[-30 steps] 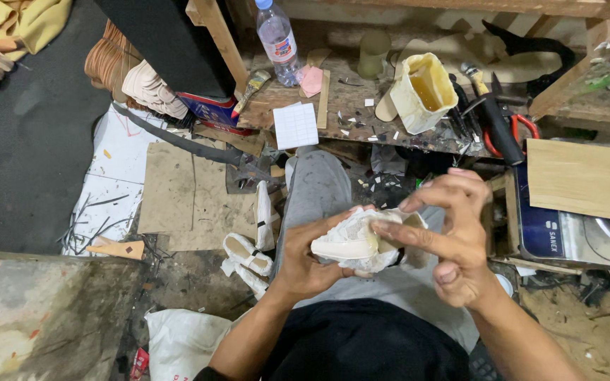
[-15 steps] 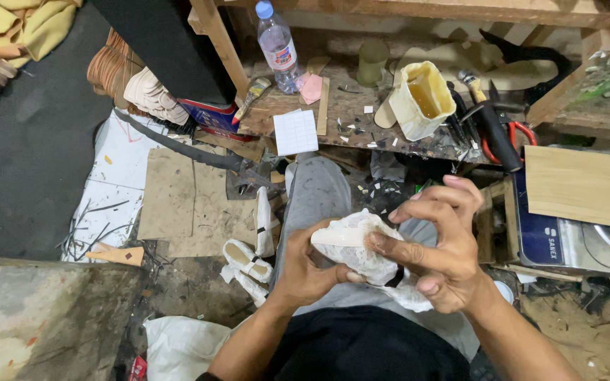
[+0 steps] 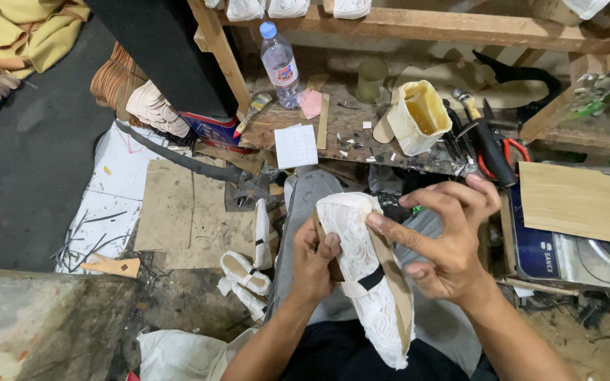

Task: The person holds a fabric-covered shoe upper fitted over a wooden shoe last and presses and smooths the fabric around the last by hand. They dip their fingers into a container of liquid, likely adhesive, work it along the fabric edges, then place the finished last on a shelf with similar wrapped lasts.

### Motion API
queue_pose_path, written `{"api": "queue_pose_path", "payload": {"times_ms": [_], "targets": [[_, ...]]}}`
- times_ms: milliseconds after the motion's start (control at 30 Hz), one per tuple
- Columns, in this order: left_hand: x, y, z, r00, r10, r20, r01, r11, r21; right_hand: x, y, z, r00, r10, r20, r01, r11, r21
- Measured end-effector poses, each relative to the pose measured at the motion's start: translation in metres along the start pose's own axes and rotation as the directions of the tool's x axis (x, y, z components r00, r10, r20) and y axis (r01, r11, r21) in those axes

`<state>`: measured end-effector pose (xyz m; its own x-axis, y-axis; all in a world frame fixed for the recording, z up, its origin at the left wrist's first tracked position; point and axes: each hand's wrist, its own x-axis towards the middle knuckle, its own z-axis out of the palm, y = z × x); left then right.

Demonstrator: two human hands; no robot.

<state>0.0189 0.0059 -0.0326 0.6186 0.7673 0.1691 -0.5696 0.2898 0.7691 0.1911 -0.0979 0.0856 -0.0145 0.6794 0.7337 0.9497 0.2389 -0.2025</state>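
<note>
Centre of the frame, over the lap: white lace shoe upper [image 3: 361,282] on a tan insole, crossed by a black band, toe end pointing up.

Upper middle: cluttered wooden worktop [image 3: 340,134] under a timber shelf, scattered with scraps. Standing there, a cut-open white jug [image 3: 418,116] holding yellowish glue, and a clear plastic bottle [image 3: 280,65] with a blue cap, partly filled. Right of the jug, red-handled pliers [image 3: 506,152] among dark tools. Right edge: pale wooden board [image 3: 580,201] lying flat.

Left half: dark floor with cardboard sheets [image 3: 178,212] and offcuts; small white shoe pieces [image 3: 245,275] lower centre.

Left hand [image 3: 315,268] underneath, fingers clamped on the upper's side. Right hand [image 3: 446,240] above, thumb and forefinger pinched together on the toe rim, other fingers spread apart.
</note>
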Motion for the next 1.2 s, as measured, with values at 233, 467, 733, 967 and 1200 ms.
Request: {"api": "queue_pose_path", "payload": {"times_ms": [233, 467, 733, 967, 1200], "targets": [[-0.001, 0.000, -0.007, 1.000, 0.018, 0.020, -0.019, 0.999, 0.039, 0.011, -0.001, -0.005, 0.996, 0.076, 0.054, -0.085, 0.979, 0.185], [-0.001, 0.006, -0.003, 0.999, -0.033, 0.024, 0.032, 0.999, 0.038, 0.010, -0.004, -0.003, 0.998, 0.038, 0.059, -0.045, 0.990, 0.130], [0.000, 0.016, 0.006, 0.999, -0.052, 0.008, 0.052, 0.999, 0.005, 0.004, -0.004, 0.001, 0.997, -0.079, 0.015, 0.081, 0.977, -0.198], [0.003, 0.017, 0.008, 0.991, -0.132, -0.011, 0.130, 0.985, -0.117, 0.007, -0.004, -0.001, 0.992, -0.127, 0.010, 0.125, 0.958, -0.257], [0.008, 0.005, -0.007, 0.970, -0.237, -0.052, 0.222, 0.953, -0.204, 0.014, -0.006, -0.001, 0.976, -0.200, 0.089, 0.216, 0.948, -0.236]]}}
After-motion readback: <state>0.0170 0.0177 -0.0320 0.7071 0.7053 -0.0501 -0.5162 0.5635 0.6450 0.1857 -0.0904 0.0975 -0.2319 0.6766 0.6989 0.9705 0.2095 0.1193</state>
